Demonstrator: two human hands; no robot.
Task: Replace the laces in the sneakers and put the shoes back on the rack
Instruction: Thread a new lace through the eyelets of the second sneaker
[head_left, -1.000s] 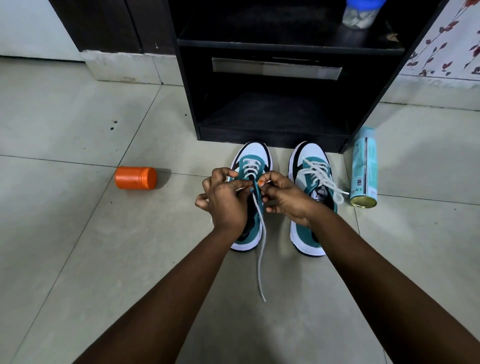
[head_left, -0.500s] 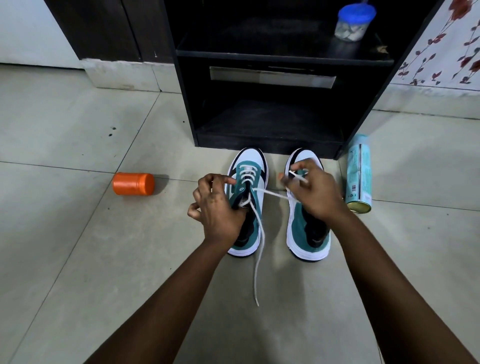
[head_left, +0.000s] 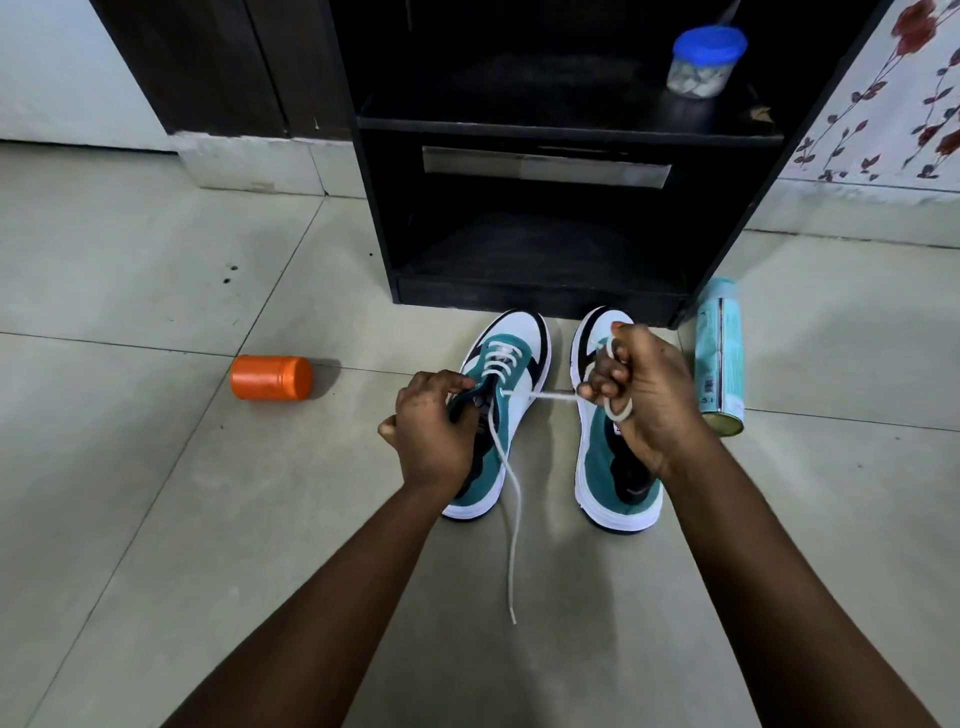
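Two teal, white and black sneakers stand side by side on the floor tiles, toes toward the black rack (head_left: 545, 291). My left hand (head_left: 431, 431) grips the upper edge of the left sneaker (head_left: 514, 364) by its eyelets. A white lace (head_left: 511, 514) runs through its eyelets; one end trails back across the floor. The other end stretches taut to the right, where my right hand (head_left: 641, 395) holds it wound round the fingers above the right sneaker (head_left: 597, 467). That hand hides most of the right sneaker's front.
An orange jar (head_left: 271, 377) lies on its side at the left. A light blue spray can (head_left: 719, 358) lies on the floor beside the rack's right corner. A blue-lidded tub (head_left: 704, 62) sits on the rack's upper shelf. The lower shelf shows nothing on it.
My right hand has pulled one lace end out to the right, away from the left sneaker, and now has it wound round its fingers. The left hand stayed on the left sneaker.
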